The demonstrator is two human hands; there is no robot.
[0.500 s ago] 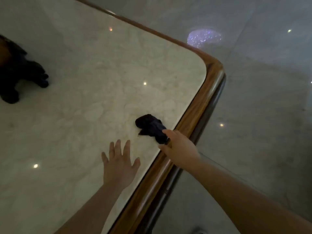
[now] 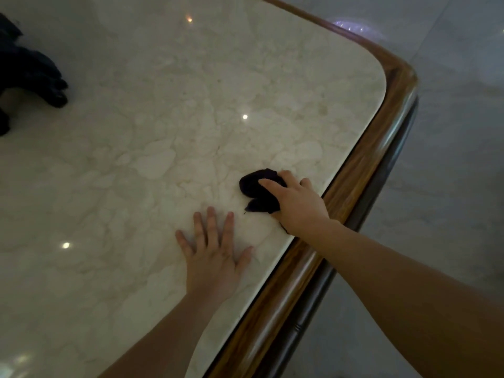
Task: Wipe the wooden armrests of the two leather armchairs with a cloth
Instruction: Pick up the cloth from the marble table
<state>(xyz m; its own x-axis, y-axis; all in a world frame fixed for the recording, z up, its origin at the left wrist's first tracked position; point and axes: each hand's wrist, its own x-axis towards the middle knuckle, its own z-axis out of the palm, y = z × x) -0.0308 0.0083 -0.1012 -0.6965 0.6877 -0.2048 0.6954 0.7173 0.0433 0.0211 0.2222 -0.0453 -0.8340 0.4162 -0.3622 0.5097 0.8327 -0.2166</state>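
A small dark cloth (image 2: 256,190) lies bunched on a pale marble tabletop (image 2: 163,132), close to the table's wooden rim (image 2: 362,170). My right hand (image 2: 294,203) lies over the cloth with its fingers curled around it. Just left of it, my left hand (image 2: 212,252) rests flat on the marble with the fingers spread and nothing in it. No armchair or armrest is in view.
A dark figurine-like object (image 2: 30,75) stands on the marble at the far left. The table's rounded wooden corner (image 2: 403,77) is at the upper right, with a shiny tiled floor (image 2: 450,186) beyond and below it.
My right hand has closed over the cloth, which it only touched at one end before. My left hand stays flat on the marble. The view has moved closer to the table.
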